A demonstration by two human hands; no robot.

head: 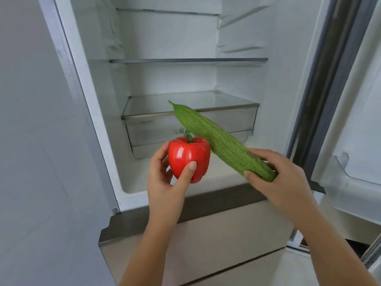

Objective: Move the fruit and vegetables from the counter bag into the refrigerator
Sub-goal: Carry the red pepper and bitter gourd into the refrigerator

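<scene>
The red pepper (188, 156) was glossy and smooth, catching white highlights, while the long green gourd (216, 139) looked matt, bumpy and ridged all over. The refrigerator (169, 38) walls were smooth white plastic with a soft sheen. Its crisper drawer (156, 129) was clear plastic, the shelf (185, 60) above it glass with a metallic-looking front edge.

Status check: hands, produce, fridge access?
Left hand gripping red bell pepper. Right hand gripping bitter melon. Refrigerator door open, crisper drawer shut, nothing blocking.
</scene>
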